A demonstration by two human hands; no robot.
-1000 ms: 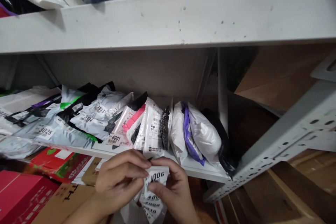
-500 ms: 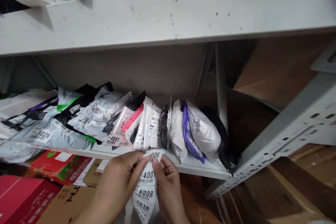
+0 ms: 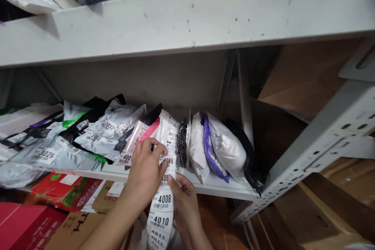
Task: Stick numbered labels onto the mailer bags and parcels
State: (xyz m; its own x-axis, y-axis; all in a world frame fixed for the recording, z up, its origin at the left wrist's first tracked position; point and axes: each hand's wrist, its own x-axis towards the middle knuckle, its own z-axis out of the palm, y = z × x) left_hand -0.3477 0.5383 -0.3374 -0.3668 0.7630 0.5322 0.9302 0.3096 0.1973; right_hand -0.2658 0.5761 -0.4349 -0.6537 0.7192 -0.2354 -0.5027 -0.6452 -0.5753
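My right hand (image 3: 185, 194) is closed on a long strip of white number labels (image 3: 161, 218), its thumb pressed on the strip's right edge. The strip hangs down with 4006 at the top, then 4008 and 4010 among those below. Curled at the strip's upper left corner is my left hand (image 3: 146, 166), with thumb and fingertips at the 4006 label. Behind it stand a white package (image 3: 169, 131) and a pink-and-white package (image 3: 136, 136) labelled 400-something, partly covered by the left hand.
Several grey bags numbered 3026 (image 3: 47, 154), 3032 and 3033 lie left on the shelf (image 3: 219, 191). Right stand white bags (image 3: 227, 142), a purple bag (image 3: 209, 148) and a black bag (image 3: 254, 164). Below are a red box (image 3: 26, 224) and cartons; a perforated metal post (image 3: 310, 156) rises right.
My left hand has moved up and turned, its fingers now at the strip's top corner in front of the packages. More of the strip shows; the right hand keeps hold.
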